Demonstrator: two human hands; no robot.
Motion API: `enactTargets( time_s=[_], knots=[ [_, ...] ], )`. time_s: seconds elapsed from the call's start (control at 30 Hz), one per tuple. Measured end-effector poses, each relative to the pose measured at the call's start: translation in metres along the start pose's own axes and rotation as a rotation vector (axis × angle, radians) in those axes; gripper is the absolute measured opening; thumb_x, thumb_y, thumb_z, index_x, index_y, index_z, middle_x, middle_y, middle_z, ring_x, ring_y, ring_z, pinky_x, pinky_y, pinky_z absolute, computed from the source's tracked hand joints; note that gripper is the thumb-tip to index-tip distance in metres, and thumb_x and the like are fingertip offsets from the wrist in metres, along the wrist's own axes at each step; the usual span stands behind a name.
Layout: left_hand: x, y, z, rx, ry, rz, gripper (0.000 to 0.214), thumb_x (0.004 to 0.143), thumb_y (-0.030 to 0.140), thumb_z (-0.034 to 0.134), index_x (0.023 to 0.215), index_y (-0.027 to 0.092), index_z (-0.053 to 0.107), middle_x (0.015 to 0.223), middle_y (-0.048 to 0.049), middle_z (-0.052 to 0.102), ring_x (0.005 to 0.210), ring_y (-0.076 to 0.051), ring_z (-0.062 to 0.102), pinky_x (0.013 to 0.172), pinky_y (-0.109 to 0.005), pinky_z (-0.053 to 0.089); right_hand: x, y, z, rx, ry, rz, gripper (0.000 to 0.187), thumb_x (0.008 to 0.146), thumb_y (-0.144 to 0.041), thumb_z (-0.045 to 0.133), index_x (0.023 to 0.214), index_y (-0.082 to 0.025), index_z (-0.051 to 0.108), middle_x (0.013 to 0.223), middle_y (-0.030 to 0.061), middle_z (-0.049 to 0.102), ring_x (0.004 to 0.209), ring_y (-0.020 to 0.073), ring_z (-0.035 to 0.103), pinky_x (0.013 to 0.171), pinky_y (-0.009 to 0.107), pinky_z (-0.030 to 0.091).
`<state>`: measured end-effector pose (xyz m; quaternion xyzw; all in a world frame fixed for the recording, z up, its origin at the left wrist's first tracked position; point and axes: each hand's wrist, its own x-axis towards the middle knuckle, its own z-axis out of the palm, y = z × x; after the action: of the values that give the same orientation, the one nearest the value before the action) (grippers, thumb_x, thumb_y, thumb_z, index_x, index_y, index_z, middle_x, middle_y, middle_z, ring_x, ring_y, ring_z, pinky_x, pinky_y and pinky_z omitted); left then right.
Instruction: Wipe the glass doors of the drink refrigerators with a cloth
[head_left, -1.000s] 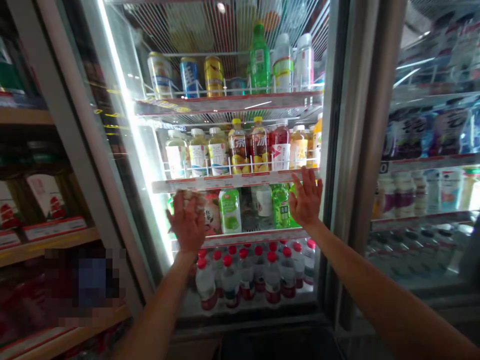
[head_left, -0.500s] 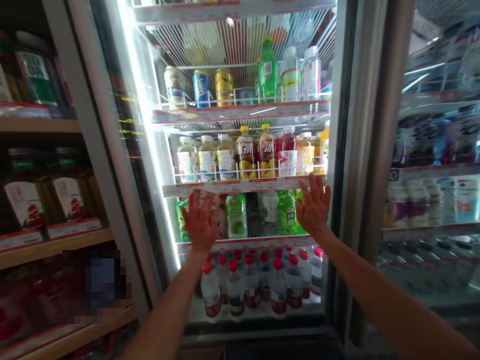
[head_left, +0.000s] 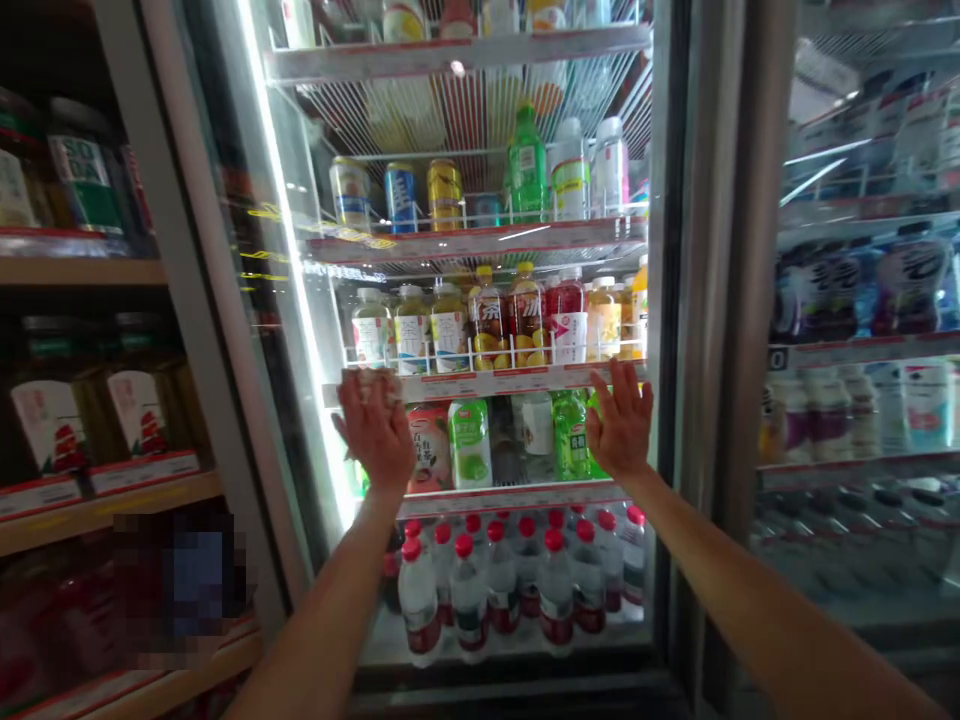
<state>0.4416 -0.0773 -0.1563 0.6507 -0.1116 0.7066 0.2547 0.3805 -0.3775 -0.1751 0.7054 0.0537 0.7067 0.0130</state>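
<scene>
My left hand (head_left: 379, 435) lies flat with its palm forward, in front of the lower left of the lit drinks fridge. A pale, crumpled cloth (head_left: 388, 382) shows behind its fingertips, pressed under the hand; most of it is hidden. On the right, my right hand (head_left: 620, 425) has its fingers spread, palm toward the fridge, and holds nothing. Both hands appear to rest on the glass door, in front of the shelf edge (head_left: 525, 380). Behind them stand a green-labelled bottle (head_left: 470, 445), a red-labelled bottle (head_left: 429, 450) and a green bottle (head_left: 571, 435).
Several red-capped water bottles (head_left: 466, 595) fill the fridge bottom. Cans (head_left: 445, 195) and bottles stand on upper shelves. A metal door frame (head_left: 739, 300) divides this fridge from another at right. Wooden shelves (head_left: 82, 270) with bottles are at left; a blurred patch covers part.
My left hand has slid left with the cloth, uncovering the red-labelled bottle. My right hand has shifted slightly left in view. The view has tilted up a little, showing more of the top shelf.
</scene>
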Motion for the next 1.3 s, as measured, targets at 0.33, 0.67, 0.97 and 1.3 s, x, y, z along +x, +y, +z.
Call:
enactTargets(
  time_s=[0.33, 0.67, 0.97, 1.3],
  knots=[
    [-0.017, 0.047, 0.012, -0.079, -0.211, 0.355, 0.035, 0.085, 0.029, 0.047, 0.120, 0.025, 0.052, 0.140, -0.0087, 0.041, 0.135, -0.019, 0.026, 0.110, -0.043, 0.018, 0.000, 0.000, 0.000, -0.006, 0.007, 0.003, 0.058, 0.086, -0.026, 0.040, 0.141, -0.025, 0.023, 0.149, 0.0065, 0.022, 0.137, 0.0241, 0.020, 0.109, 0.049, 0.017],
    [0.005, 0.026, 0.012, -0.043, -0.057, 0.079, 0.040, 0.086, 0.032, 0.043, 0.124, 0.019, 0.049, 0.143, -0.0135, 0.034, 0.136, -0.022, 0.022, 0.108, -0.048, 0.021, -0.001, -0.001, 0.001, -0.012, -0.006, 0.017, 0.060, 0.085, -0.025, 0.041, 0.142, -0.025, 0.023, 0.149, 0.0058, 0.022, 0.137, 0.0245, 0.019, 0.109, 0.049, 0.017],
    [0.010, -0.001, 0.002, -0.001, 0.022, -0.021, 0.045, 0.088, 0.032, 0.042, 0.129, 0.016, 0.043, 0.142, -0.0181, 0.033, 0.135, -0.027, 0.025, 0.104, -0.055, 0.021, 0.000, -0.001, 0.000, -0.018, -0.003, 0.006, 0.057, 0.086, -0.026, 0.039, 0.141, -0.023, 0.025, 0.148, 0.0077, 0.025, 0.137, 0.0245, 0.020, 0.109, 0.048, 0.018],
    [-0.061, 0.035, -0.002, -0.091, -0.243, 0.456, 0.034, 0.083, 0.024, 0.050, 0.116, 0.027, 0.055, 0.134, -0.0072, 0.048, 0.132, -0.022, 0.033, 0.110, -0.044, 0.020, -0.001, 0.001, 0.001, -0.014, 0.008, -0.006, 0.059, 0.085, -0.025, 0.041, 0.142, -0.025, 0.023, 0.149, 0.0069, 0.023, 0.138, 0.0232, 0.018, 0.110, 0.047, 0.016]
  ],
)
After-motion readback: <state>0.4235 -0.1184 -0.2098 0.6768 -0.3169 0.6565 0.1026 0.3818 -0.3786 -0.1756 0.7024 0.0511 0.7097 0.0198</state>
